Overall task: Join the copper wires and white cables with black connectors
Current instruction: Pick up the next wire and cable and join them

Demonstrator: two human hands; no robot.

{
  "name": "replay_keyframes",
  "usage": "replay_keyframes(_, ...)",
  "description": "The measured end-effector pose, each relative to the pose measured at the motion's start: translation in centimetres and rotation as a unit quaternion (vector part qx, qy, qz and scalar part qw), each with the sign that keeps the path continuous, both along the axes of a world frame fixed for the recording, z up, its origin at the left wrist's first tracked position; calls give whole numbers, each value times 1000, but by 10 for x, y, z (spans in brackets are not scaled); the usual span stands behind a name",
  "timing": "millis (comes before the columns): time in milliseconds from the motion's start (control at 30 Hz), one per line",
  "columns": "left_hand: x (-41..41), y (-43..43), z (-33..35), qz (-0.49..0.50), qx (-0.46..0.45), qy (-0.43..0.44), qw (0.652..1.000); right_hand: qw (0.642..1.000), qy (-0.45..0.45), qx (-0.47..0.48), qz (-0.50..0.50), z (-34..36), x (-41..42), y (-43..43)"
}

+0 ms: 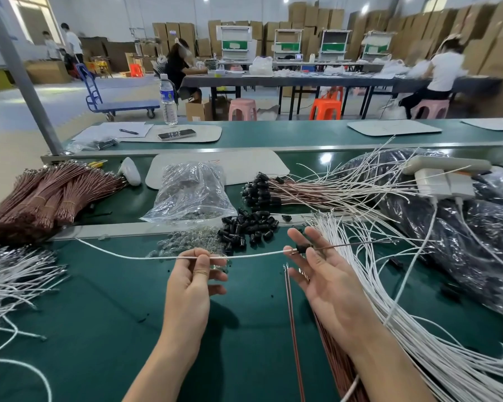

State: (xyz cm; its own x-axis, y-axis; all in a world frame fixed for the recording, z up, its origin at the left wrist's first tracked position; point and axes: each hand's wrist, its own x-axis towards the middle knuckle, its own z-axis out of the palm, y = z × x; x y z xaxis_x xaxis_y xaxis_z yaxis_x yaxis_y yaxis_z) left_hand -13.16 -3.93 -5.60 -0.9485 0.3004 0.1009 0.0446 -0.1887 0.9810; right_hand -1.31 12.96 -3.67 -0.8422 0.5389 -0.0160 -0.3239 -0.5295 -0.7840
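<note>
My left hand (192, 285) pinches a white cable (128, 255) that stretches level above the green bench. The cable's right end enters a black connector (303, 248), and a thin copper wire (360, 244) leaves its other side. My right hand (331, 285) is palm up with fingers spread, its thumb pinning the connector against the fingers. Loose copper wires (292, 314) run from under that hand toward me. A pile of loose black connectors (249, 224) lies just beyond both hands.
Tied copper wire bundles (41, 198) lie far left, and white cables (12, 280) near left. More white cables (389, 300) fan out on the right. Joined assemblies (273, 190) and a clear plastic bag (190, 192) sit behind. Dark bags (462, 227) crowd the right.
</note>
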Motion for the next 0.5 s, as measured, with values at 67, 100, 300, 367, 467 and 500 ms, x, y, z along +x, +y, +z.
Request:
replay_keyframes(67, 0, 0, -1, -1, 1, 0, 1000, 1000, -3, 12, 5, 1, 1, -1)
replay_keyframes(100, 0, 1, -1, 0, 2, 0, 1000, 1000, -5, 18, 8, 1, 1, -2)
replay_keyframes(300, 1, 2, 0, 3, 13, -15, 1000, 999, -10, 41, 19, 2, 1, -4)
replay_keyframes(367, 2, 2, 1, 7, 20, -24, 999, 999, -8, 42, 21, 2, 1, -4)
replay_keyframes(467, 3, 2, 2, 10, 35, -40, 999, 999, -7, 47, 27, 1, 2, -4)
replay_keyframes(500, 3, 2, 2, 10, 38, -43, 998, 998, -7, 49, 30, 1, 2, -4)
